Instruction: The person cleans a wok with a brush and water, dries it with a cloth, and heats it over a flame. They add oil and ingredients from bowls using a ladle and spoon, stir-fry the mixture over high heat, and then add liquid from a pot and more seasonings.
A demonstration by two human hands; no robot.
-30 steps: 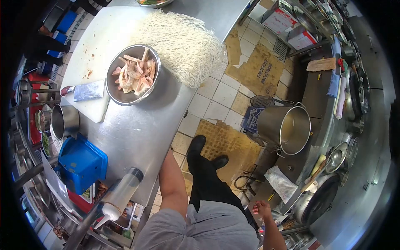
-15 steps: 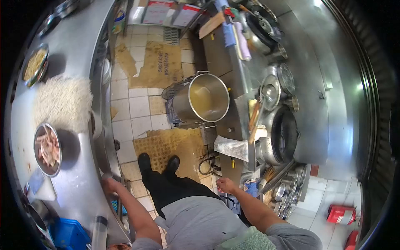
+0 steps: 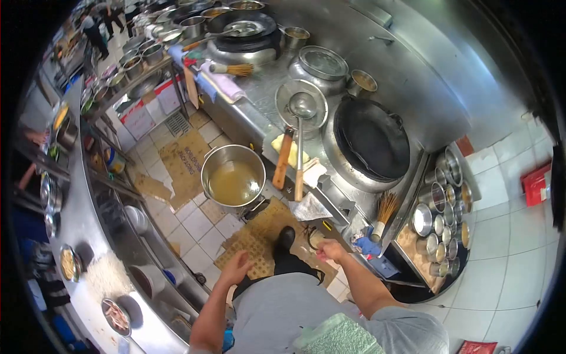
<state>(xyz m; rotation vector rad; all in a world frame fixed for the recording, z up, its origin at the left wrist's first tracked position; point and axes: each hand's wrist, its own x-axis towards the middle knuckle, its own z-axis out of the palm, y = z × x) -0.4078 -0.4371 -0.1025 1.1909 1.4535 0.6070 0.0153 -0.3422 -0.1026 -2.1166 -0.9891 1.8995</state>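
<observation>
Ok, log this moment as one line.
left hand: nothing visibly held | right hand: hold unclear | pot: yellowish liquid inside | wok: on stove

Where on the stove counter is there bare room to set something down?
Bare steel counter lies between the upper straw-bristled brush and the round silver strainer. It is crowded beside the large black wok, where wooden handles overhang the edge, and among the cylindrical steel pots at right.
</observation>
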